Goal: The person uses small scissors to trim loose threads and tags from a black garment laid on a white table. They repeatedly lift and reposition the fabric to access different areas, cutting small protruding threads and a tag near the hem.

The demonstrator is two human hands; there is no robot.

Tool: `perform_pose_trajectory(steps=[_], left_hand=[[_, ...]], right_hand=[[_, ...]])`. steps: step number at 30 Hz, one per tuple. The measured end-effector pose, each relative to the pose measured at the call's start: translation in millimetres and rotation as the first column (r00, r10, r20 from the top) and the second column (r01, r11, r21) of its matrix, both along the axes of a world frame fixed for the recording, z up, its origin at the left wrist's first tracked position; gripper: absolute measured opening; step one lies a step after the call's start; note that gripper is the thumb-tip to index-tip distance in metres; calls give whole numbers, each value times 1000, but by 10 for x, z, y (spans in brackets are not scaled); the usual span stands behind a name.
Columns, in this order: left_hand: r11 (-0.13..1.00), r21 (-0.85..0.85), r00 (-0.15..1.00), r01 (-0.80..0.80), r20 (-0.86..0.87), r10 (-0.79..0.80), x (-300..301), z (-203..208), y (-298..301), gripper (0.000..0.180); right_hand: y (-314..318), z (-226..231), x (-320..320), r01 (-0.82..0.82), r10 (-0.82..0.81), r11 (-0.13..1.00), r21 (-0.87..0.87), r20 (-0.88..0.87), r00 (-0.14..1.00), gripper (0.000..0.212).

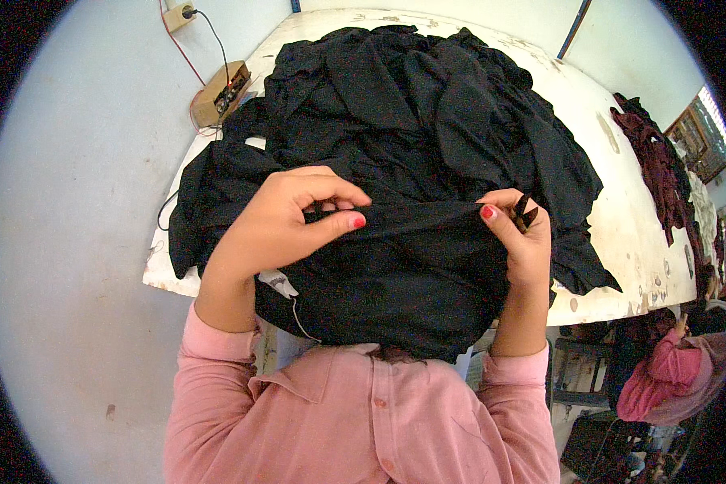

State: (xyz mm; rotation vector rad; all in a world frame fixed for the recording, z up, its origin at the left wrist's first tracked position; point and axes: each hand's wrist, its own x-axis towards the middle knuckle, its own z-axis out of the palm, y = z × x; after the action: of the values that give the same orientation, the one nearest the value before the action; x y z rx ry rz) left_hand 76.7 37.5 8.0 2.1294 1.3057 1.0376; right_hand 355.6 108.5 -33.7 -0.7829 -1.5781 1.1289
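Table [621, 234], white and stained, against pale wall [73, 202], black garments [427, 105] heaped, both grips pinching black cloth [403, 266], right hand [520, 234] perhaps holding snips.

Black woven fabric garment [395, 274], limp and creased, top edge pulled taut and level, rest hanging in soft folds over the near edge of the bench, small white label and loose thread at lower left

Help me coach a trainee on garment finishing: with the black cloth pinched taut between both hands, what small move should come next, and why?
Probably bring the small dark snips in the right hand to the stretched edge of the black garment to trim any stray thread. The left hand pinches the same edge taut, and the tool is already in hand.
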Motion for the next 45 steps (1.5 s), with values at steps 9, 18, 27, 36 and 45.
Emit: perform_pose_trajectory(steps=[9,18,27,36,45], left_hand=[[914,-392,927,107,371,51,-14,-107,38,18],[900,-394,912,188,411,-10,-21,-63,-14,20],[869,-426,857,251,515,5,-29,-165,39,21],[908,-386,934,160,357,-12,-27,-138,28,17],[888,-424,905,177,425,22,-51,-129,67,21]], right_hand=[[-231,90,-383,215,-510,667,714,227,830,27],[-228,118,-611,-116,23,919,377,243,970,7],[-334,179,-678,-24,-111,876,482,251,962,17],[-209,93,-590,-108,65,929,354,130,989,8],[-139,420,3,-892,882,428,145,150,448,42]])
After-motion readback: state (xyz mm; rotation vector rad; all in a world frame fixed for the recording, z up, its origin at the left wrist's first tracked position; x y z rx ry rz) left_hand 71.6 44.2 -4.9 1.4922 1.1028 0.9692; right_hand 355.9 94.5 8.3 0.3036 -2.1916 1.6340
